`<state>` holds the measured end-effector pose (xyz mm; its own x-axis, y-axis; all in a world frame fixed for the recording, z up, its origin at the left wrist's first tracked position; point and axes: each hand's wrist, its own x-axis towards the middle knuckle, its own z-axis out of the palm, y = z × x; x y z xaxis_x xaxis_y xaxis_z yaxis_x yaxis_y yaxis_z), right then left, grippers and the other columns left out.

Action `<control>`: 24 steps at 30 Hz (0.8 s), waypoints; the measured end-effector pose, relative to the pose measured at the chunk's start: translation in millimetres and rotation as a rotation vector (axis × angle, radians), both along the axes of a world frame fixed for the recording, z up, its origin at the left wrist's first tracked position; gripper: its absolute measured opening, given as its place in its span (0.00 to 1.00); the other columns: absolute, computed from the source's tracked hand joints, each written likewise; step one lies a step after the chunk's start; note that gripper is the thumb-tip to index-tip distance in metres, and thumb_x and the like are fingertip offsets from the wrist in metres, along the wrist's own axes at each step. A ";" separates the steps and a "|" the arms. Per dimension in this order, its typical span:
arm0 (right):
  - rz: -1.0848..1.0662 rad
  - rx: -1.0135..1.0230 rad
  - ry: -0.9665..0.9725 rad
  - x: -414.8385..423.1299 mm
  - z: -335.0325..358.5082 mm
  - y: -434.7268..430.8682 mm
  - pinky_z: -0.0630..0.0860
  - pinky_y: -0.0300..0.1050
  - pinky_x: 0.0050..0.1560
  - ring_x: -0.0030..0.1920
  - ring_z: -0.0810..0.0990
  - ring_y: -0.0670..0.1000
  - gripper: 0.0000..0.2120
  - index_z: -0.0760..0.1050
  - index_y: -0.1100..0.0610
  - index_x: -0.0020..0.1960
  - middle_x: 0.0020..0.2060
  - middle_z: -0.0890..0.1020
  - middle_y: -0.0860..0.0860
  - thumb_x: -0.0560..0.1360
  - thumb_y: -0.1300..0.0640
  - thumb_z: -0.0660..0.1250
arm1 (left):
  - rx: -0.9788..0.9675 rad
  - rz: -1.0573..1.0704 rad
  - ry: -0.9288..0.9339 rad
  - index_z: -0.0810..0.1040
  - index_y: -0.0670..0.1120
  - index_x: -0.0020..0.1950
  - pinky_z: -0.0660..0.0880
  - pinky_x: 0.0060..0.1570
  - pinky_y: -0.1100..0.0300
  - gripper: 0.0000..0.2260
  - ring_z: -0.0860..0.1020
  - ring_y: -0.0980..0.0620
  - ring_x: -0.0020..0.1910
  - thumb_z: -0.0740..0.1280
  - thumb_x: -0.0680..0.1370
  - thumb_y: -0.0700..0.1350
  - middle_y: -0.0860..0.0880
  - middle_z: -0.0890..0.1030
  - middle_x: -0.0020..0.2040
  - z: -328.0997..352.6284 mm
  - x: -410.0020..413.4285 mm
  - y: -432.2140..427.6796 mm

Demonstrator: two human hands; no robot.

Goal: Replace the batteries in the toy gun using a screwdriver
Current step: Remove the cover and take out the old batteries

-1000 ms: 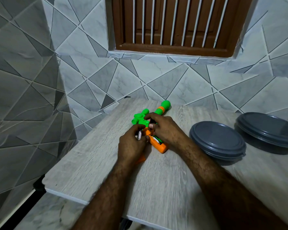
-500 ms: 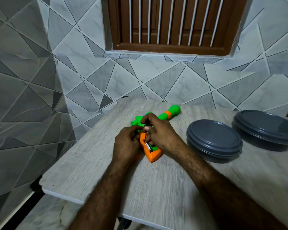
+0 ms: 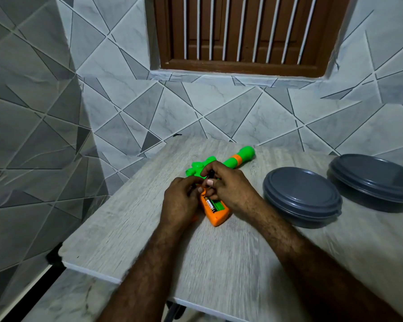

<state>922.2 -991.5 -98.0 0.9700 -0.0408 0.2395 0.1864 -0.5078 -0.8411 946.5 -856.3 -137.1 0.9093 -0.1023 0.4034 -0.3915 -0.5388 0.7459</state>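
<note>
Toy gun point(image 3: 239, 158), centre frame, on worktop point(image 3: 219, 263); battery point(image 3: 209, 204) in open grip. Right hand point(image 3: 230, 189) pinches small dark item point(image 3: 211, 173); left hand point(image 3: 178, 203) curled, hold unclear.

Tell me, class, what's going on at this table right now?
A person works with both bare hands on a green and orange toy gun lying on the table. The battery compartment in its orange grip is open, one battery visible inside. The right hand pinches a dark slim object, perhaps the screwdriver; the left hand curls at the compartment's edge, whatever it holds hidden. Two grey lidded containers sit alongside.
</note>
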 end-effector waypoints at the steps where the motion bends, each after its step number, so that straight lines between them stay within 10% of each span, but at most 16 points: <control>1: 0.000 0.000 0.005 0.4 -0.4 -0.3 0.82 0.45 0.42 0.34 0.81 0.46 0.10 0.76 0.56 0.52 0.41 0.82 0.58 0.78 0.69 0.62 | -0.009 0.001 0.002 0.83 0.51 0.57 0.66 0.49 0.64 0.11 0.77 0.49 0.53 0.68 0.76 0.42 0.46 0.80 0.52 0.0 -0.2 0.0; 11: -0.031 -0.126 0.031 17.1 -2.2 -0.7 0.83 0.57 0.49 0.44 0.85 0.56 0.15 0.74 0.42 0.54 0.41 0.84 0.53 0.77 0.62 0.62 | -0.011 0.000 0.020 0.82 0.53 0.57 0.65 0.50 0.65 0.10 0.76 0.52 0.54 0.68 0.77 0.45 0.48 0.80 0.55 0.9 0.0 0.8; 24: -0.042 -0.184 0.030 20.0 3.2 -1.9 0.80 0.57 0.55 0.48 0.83 0.56 0.17 0.75 0.49 0.64 0.44 0.81 0.51 0.78 0.62 0.62 | -0.017 -0.015 0.033 0.83 0.53 0.55 0.67 0.50 0.64 0.10 0.77 0.52 0.55 0.70 0.75 0.44 0.48 0.80 0.54 3.3 -1.3 1.3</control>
<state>942.2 -993.5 -94.8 0.9752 -0.0393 0.2176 0.1382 -0.6601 -0.7384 945.2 -855.0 -133.8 0.9205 -0.1095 0.3750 -0.3745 -0.5204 0.7674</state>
